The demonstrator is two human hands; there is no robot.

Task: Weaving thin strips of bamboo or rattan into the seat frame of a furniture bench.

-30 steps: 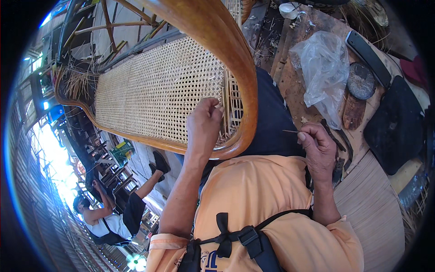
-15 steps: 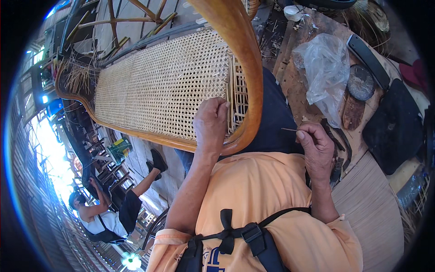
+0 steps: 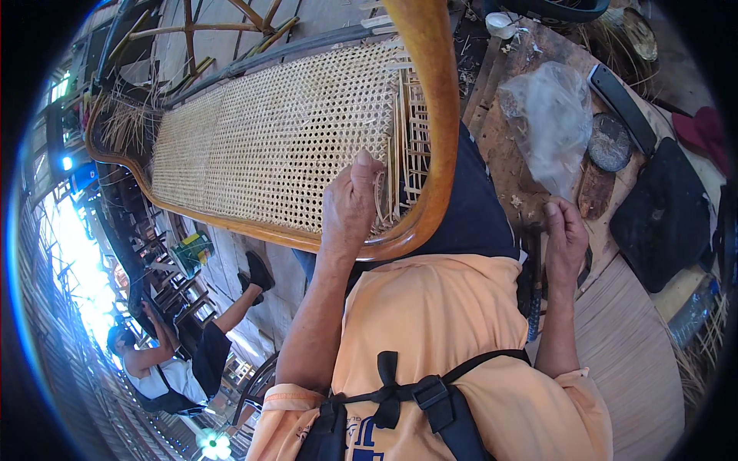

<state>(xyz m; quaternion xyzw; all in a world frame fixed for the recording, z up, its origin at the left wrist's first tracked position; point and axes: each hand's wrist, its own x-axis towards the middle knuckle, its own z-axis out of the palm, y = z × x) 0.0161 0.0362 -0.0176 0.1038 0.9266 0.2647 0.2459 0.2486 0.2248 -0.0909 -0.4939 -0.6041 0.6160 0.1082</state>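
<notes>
A long panel of woven cane webbing (image 3: 269, 138) stretches across a curved varnished wooden frame (image 3: 440, 131) in front of me. Close to the webbing's right edge, my left hand (image 3: 347, 203) rests with curled fingers and the thumb pressed against them. A thin pale cane strand (image 3: 379, 196) curves beside that thumb; whether the fingers grip it is hard to see. Lengthwise strips and short crosswise ends (image 3: 415, 138) fill the gap between webbing and frame. My right hand (image 3: 566, 234) is closed in a pinch over the right side of my lap, its contents hidden.
On the worn wooden board at right lie a crumpled clear plastic bag (image 3: 550, 123), a round dark stone (image 3: 611, 143), a brown block (image 3: 597, 190), and black flat pieces (image 3: 665, 215). A small white cup (image 3: 500, 25) stands beyond. Another person (image 3: 165, 369) sits at far left.
My left thumb has lifted and the hand has shifted slightly left. My right hand has moved right and turned; the thin brown stick it held no longer shows. The view has shifted slightly.
</notes>
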